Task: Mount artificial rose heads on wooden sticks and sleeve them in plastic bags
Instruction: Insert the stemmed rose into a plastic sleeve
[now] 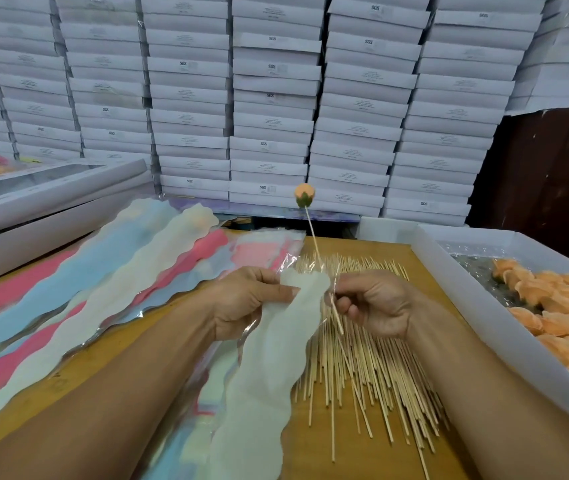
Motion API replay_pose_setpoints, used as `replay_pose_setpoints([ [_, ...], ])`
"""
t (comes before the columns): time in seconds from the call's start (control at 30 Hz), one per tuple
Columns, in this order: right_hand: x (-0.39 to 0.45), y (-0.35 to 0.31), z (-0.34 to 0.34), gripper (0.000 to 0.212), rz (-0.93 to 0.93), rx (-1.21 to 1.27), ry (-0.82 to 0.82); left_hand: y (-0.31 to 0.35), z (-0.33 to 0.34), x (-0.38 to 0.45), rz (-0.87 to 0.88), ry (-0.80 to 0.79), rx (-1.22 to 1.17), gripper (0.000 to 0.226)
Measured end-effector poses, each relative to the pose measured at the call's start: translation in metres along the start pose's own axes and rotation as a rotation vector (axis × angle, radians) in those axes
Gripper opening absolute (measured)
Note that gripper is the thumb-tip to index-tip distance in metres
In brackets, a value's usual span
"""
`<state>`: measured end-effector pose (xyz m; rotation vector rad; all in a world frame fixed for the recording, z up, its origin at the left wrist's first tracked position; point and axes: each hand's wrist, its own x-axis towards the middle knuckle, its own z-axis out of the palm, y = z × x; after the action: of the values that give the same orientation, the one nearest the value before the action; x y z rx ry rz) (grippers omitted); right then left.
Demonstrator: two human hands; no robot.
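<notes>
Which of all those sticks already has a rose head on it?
The stick pinched in the right hand, raised upright with an orange rose head on top. The loose sticks lying on the table are bare.

Glossy clear plastic bag (269, 358), pale wooden sticks (362, 368), smooth wooden table (355, 455)

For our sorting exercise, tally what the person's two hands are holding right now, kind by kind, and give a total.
Plastic sleeves, pale and wavy-edged, held by the left hand: 1
Wooden sticks, pinched by the right hand: 1
Orange rose heads, mounted on that stick's top: 1
Total: 3
The loose stick pile on the table is too dense to count.
</notes>
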<state>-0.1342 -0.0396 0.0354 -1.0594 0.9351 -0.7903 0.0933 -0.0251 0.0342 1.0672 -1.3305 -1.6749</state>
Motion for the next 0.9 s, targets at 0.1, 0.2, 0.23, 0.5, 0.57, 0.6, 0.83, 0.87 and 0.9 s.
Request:
replay_pose_setpoints([
  [0.1,0.007,-0.011,-0.005,0.012,-0.084,-0.003,0.122,0.0,0.001,0.0,-0.031,-0.01,0.067,0.033],
  [0.2,0.013,-0.027,-0.006,0.005,-0.161,0.049,0.204,0.001,0.003,-0.002,-0.021,0.003,0.081,0.036],
  [0.23,0.014,-0.033,-0.006,0.007,-0.187,0.058,0.235,0.001,0.004,-0.002,-0.019,0.004,0.085,0.036],
  [0.5,0.024,-0.061,0.009,0.016,-0.287,0.015,0.369,-0.002,0.011,-0.003,-0.039,-0.004,0.0,0.024],
  [0.57,0.028,-0.058,0.013,0.014,-0.284,-0.032,0.384,-0.002,0.011,-0.003,-0.024,0.005,0.005,0.043],
  [0.6,0.03,-0.055,0.014,0.013,-0.281,-0.045,0.393,-0.002,0.012,-0.003,-0.013,0.01,0.012,0.053],
  [0.83,0.034,-0.047,0.019,0.012,-0.252,-0.037,0.38,-0.004,0.01,0.001,0.001,0.006,0.005,0.055],
  [0.87,0.034,-0.048,0.019,0.011,-0.255,-0.025,0.377,-0.004,0.01,0.001,-0.001,0.001,-0.003,0.047],
  [0.9,0.034,-0.049,0.02,0.01,-0.26,-0.012,0.379,-0.004,0.01,0.001,0.0,-0.003,-0.014,0.04],
])
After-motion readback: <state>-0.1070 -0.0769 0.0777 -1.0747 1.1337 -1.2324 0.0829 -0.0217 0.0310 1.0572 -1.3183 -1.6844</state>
